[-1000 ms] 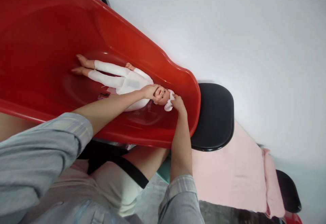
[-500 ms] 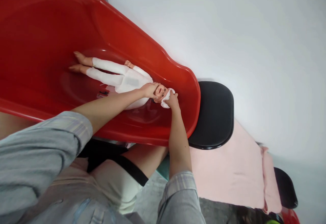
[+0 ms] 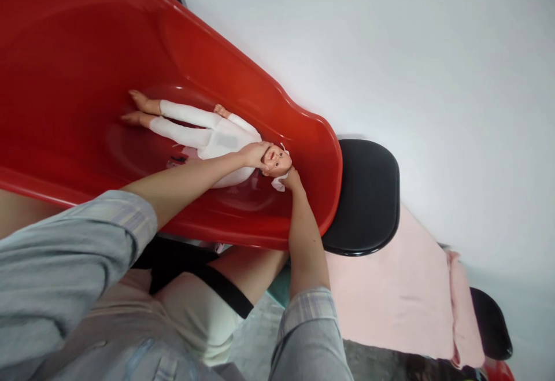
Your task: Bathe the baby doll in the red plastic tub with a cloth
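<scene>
A doll in white clothing is seen lying on its back in the well of a red tub, its bare feet pointing toward the wider end and its head close to the narrow, rounded end. The doll's far arm is laid along the inner wall of the tub.

The left hand is placed at the doll's neck and chin, with the fingers curled loosely against the jaw; the hand is in contact with the doll, but it cannot be told whether a firm grip is applied. The right hand is positioned just under the doll's head, closed around a small white cloth, which is pressed against the side of the head. Only a little of the cloth is visible beyond the fingers.

Both forearms are bare, with light grey sleeves pushed up toward the elbows. The tub is supported across the person's lap.

Beyond the narrow end of the tub, a black stool seat is noted, touching or just beside the rim. A pink cushion is seen near it, lower in the view, with a second black seat at its far edge. A plain white wall fills the background.
</scene>
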A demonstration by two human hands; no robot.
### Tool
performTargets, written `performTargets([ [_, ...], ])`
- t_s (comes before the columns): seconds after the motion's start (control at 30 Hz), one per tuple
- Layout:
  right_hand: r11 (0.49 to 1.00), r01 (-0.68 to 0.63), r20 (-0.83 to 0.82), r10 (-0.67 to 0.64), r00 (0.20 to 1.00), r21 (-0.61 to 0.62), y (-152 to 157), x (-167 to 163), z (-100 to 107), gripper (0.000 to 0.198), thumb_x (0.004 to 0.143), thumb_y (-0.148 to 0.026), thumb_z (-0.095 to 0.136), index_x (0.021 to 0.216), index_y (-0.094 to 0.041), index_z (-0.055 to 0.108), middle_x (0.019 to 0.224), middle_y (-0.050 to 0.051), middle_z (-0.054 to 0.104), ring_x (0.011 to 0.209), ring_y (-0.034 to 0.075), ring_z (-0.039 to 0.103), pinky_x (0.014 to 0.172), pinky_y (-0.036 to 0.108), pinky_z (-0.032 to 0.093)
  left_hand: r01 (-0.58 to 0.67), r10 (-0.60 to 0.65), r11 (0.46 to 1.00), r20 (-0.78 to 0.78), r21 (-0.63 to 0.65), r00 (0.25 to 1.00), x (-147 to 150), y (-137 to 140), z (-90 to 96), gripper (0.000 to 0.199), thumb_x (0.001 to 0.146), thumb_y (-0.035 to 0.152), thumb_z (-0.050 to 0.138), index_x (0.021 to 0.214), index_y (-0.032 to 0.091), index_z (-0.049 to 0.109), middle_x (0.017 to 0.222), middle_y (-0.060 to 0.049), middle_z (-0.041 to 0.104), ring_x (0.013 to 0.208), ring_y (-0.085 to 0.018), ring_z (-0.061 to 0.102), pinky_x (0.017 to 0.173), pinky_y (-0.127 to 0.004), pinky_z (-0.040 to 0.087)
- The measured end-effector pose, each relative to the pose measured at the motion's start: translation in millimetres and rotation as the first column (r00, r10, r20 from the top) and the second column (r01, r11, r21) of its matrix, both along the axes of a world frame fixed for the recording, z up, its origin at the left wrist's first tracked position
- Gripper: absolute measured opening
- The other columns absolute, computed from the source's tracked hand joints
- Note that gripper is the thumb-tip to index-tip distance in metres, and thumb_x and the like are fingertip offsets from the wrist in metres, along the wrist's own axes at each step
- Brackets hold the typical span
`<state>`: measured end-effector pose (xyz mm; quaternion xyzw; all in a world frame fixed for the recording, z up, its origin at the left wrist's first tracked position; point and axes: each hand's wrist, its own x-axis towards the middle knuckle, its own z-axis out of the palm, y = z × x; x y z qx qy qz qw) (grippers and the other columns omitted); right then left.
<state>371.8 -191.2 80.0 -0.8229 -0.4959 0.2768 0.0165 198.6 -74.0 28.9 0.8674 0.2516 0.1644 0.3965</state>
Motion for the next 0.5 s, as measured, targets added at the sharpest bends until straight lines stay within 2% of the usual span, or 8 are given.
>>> performTargets([
  [0.13, 0.990, 0.062, -0.056, -0.070, 0.996, -0.128, -1, -1, -2, 0.080, 0.076, -0.013, 0.084, 0.152, -0.020, 0.060, 0.138, 0.013, 0.071, 0.117, 0.024, 0.069, 0.100, 0.031, 0.056, 0.008, -0.008, 1.000, -0.003, 0.009, 1.000, 0, 1, -2.0, 0.072, 0.069, 0.057, 0.079, 0.126, 0.016, 0.062, 0.118, -0.013, 0.071, 0.107, -0.033, 0.070, 0.086, -0.034, 0.051],
  [0.27, 0.938, 0.122, -0.073, -0.154, 0.985, -0.326, -1, 3, 18, 0.054, 0.082, -0.007, 0.076, 0.136, -0.007, 0.072, 0.122, 0.018, 0.077, 0.101, 0.028, 0.075, 0.083, 0.033, 0.061, 0.002, -0.002, 1.000, 0.013, -0.029, 1.000, 4, 4, -9.5, 0.075, 0.066, 0.058, 0.081, 0.127, 0.018, 0.062, 0.120, -0.011, 0.072, 0.109, -0.033, 0.070, 0.086, -0.033, 0.052],
  [0.33, 0.945, 0.100, -0.094, -0.136, 0.986, -0.313, -1, 6, 33, 0.043, 0.085, -0.009, 0.074, 0.127, -0.004, 0.076, 0.117, 0.017, 0.078, 0.100, 0.028, 0.076, 0.081, 0.030, 0.061, -0.013, 0.014, 0.999, 0.019, -0.050, 1.000, 5, 6, -13.0, 0.077, 0.065, 0.056, 0.083, 0.129, 0.020, 0.061, 0.121, -0.011, 0.072, 0.111, -0.034, 0.071, 0.087, -0.033, 0.053],
  [0.4, 0.968, 0.065, -0.136, -0.100, 0.986, -0.244, -2, 7, 47, 0.036, 0.087, -0.010, 0.072, 0.122, -0.005, 0.078, 0.114, 0.015, 0.079, 0.101, 0.025, 0.076, 0.082, 0.027, 0.059, -0.023, 0.024, 0.998, 0.024, -0.058, 0.999, 6, 6, -14.6, 0.079, 0.063, 0.054, 0.084, 0.130, 0.021, 0.061, 0.123, -0.011, 0.072, 0.113, -0.034, 0.070, 0.088, -0.033, 0.053],
  [0.5, 0.987, 0.009, -0.158, -0.034, 0.987, -0.161, -3, 6, 54, 0.030, 0.087, -0.010, 0.073, 0.116, -0.010, 0.080, 0.106, 0.009, 0.080, 0.099, 0.022, 0.076, 0.085, 0.025, 0.058, -0.013, 0.015, 0.998, 0.035, -0.057, 0.999, 5, 6, -12.5, 0.079, 0.063, 0.056, 0.084, 0.130, 0.020, 0.062, 0.122, -0.010, 0.073, 0.110, -0.032, 0.071, 0.087, -0.032, 0.053],
])
